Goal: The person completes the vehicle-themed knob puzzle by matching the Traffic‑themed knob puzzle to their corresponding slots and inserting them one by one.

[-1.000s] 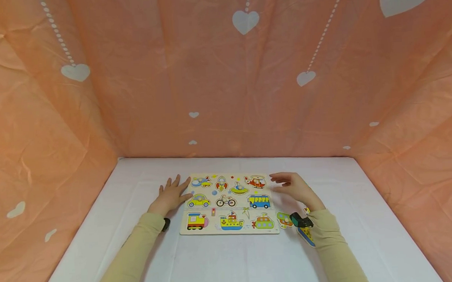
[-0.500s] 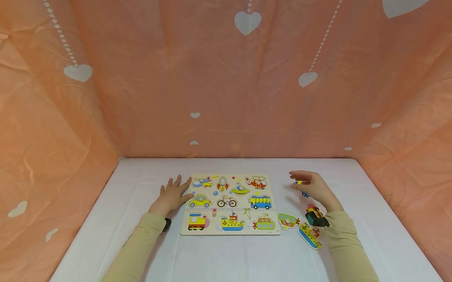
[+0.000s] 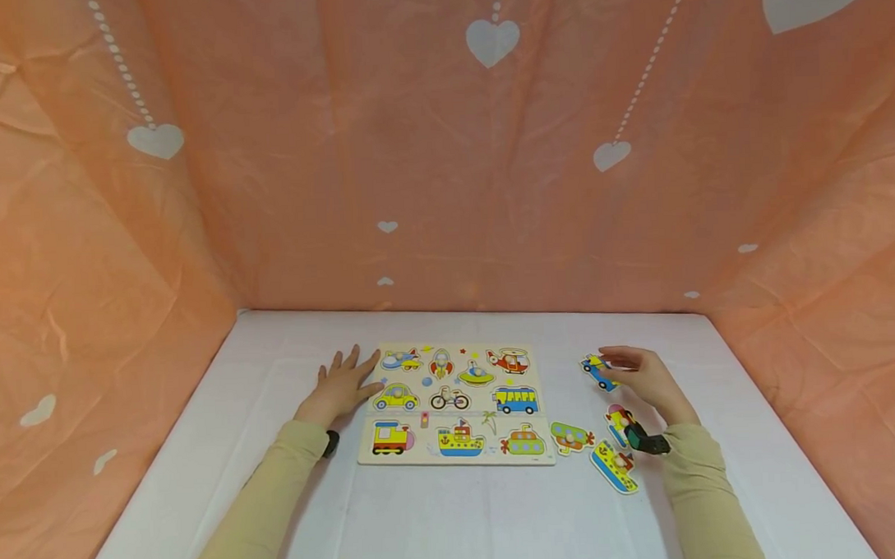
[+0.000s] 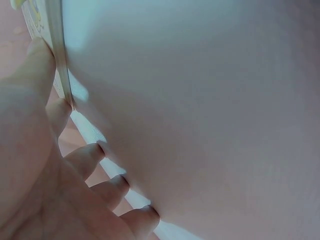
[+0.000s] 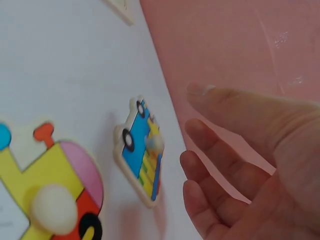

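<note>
A wooden vehicle puzzle board (image 3: 454,461) lies flat on the white table. At its left edge rests my left hand (image 3: 336,398), fingers spread; in the left wrist view the thumb (image 4: 41,62) and index finger touch the board's side. My right hand (image 3: 653,385) hovers just right of a loose blue and yellow bus piece (image 3: 593,371). In the right wrist view a gap separates the loosely bent fingers from the knobbed bus piece (image 5: 140,150), and nothing is held. Nearer the forearm lie a train piece (image 3: 619,421), a boat piece (image 3: 612,469) and a submarine piece (image 3: 569,436).
Knobbed pieces such as a car (image 3: 396,396) and a helicopter (image 3: 509,360) sit in the board. Printed pictures of a bus (image 3: 517,400) and a train (image 3: 390,438) show on it. Peach cloth (image 3: 432,255) with white hearts walls the table's back and sides.
My right hand has moved right, from the board's right edge to beside the bus piece, uncovering the loose pieces. The left hand stays in place.
</note>
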Demonstrator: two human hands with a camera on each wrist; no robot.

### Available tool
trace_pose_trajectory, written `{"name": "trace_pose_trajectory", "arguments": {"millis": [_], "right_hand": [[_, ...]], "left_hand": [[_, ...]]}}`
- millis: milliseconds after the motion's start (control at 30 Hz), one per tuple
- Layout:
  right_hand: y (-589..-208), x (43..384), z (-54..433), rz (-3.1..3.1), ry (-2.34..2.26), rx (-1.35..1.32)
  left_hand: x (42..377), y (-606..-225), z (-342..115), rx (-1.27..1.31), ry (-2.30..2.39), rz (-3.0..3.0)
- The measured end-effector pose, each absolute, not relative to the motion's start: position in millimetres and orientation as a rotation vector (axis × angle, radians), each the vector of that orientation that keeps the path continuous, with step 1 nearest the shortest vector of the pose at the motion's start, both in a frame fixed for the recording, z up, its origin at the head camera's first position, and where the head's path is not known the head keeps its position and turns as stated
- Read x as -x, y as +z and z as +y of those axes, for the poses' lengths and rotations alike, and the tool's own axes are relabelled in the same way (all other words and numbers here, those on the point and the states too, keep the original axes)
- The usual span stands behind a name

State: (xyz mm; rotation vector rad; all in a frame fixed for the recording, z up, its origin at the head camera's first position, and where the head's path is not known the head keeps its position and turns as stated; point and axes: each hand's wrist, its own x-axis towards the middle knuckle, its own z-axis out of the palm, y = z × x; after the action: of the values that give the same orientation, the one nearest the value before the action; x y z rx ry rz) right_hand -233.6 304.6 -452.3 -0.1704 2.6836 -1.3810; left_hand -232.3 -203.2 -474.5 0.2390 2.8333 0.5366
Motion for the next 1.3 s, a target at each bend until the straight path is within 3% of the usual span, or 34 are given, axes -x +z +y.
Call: {"name": "trace_pose_trajectory", "arguments": {"millis": [1300], "right_hand": [[-477.4,251.6,317.8,2.685,-1.281,0.027]], "left_hand": [[234.7,-474.6,-202.8,-0.219,0.515,2.814]]}}
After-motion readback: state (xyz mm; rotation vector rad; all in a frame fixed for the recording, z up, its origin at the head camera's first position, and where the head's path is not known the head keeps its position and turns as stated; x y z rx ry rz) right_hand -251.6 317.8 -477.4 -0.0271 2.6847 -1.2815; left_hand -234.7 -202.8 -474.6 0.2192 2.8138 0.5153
